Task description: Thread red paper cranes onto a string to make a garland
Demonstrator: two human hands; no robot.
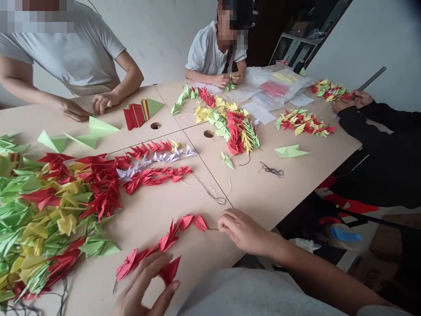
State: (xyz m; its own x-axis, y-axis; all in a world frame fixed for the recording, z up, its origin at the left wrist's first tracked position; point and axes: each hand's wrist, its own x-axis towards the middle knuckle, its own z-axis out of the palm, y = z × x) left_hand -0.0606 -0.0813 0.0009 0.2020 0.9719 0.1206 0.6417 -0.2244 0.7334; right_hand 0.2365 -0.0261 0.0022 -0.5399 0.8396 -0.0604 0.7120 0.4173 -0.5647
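Left hand pinches red crane; right hand curled.

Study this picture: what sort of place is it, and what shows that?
Probably an office or classroom turned craft workshop: joined desks with cable holes, heaps of paper cranes, and the right hand pinching a red crane string.
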